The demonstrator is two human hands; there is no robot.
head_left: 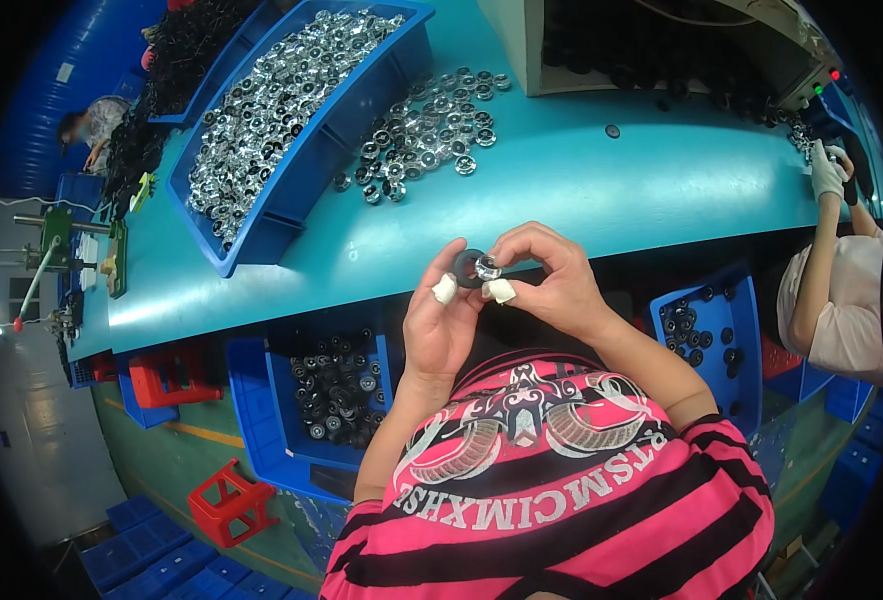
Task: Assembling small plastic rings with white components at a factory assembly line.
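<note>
Now our left hand (pixel 438 325) pinches a black ring (pixel 465 275), our right hand (pixel 565 288) a shiny wheel (pixel 488 267) at its right edge.

Before you, the table (pixel 582 180) wears a smooth teal surface with a soft sheen. On it, your large bin (pixel 272 235) looks like glossy blue plastic, and the loose round pieces (pixel 432 120) beside it shine like chrome or clear plastic. At the table's near edge, you hold a matt black ring (pixel 465 272) and a mirror-bright round part (pixel 488 267); your white thumb wraps (pixel 445 289) look clothlike. Below the table, the red stool (pixel 232 505) seems smooth plastic.
</note>
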